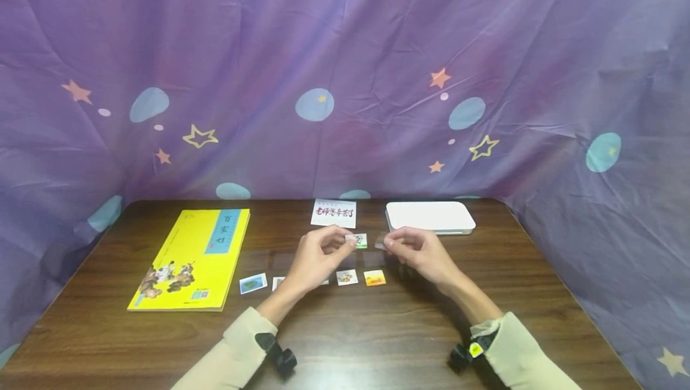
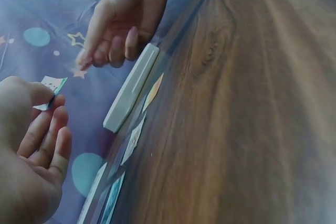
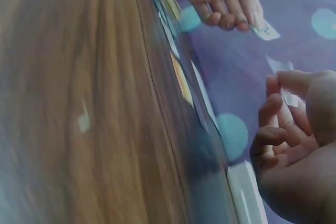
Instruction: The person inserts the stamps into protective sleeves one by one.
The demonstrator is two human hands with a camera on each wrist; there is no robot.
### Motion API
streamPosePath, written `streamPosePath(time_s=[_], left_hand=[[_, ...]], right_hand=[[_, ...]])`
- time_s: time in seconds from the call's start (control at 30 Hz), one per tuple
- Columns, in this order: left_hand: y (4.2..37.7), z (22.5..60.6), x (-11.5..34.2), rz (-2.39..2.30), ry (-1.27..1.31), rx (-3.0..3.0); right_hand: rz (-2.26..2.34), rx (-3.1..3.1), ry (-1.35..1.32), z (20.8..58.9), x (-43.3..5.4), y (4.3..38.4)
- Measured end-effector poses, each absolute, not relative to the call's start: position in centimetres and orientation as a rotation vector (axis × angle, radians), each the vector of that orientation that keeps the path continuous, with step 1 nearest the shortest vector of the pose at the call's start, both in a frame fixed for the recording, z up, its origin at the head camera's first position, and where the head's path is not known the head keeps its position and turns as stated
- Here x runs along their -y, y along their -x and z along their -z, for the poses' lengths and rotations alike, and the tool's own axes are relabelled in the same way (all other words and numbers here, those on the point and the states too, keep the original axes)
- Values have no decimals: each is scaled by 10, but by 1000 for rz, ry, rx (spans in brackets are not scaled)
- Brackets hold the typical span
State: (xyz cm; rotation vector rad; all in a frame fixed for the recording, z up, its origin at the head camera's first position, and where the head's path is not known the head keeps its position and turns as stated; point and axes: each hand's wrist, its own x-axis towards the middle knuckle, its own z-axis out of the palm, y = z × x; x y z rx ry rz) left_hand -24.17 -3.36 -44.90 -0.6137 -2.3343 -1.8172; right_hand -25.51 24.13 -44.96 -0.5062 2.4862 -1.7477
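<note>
Between thumb and fingers my left hand pinches a small stamp with a dark design and a green edge, held above the table. My right hand pinches a small clear plastic sleeve, close to the stamp's right but apart from it. In the right wrist view the sleeve looks thin and see-through. Below the hands lies a row of stamps: a blue one, a pale one and an orange one; my left forearm partly covers others.
Clear sleeves lie flat behind the row. A yellow book rests at the left. At the back are a white card with handwritten characters and a white flat case. A purple curtain hangs behind the table.
</note>
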Motion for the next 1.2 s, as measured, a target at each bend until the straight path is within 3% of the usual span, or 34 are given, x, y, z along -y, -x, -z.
streamPosePath(time_s=[0.5, 1.2], left_hand=[[216, 455, 68, 1834, 492, 2448], [201, 469, 83, 1891, 618, 2520]], right_hand=[[1650, -2429, 631, 447, -208, 233], [1656, -2290, 650, 465, -193, 220]])
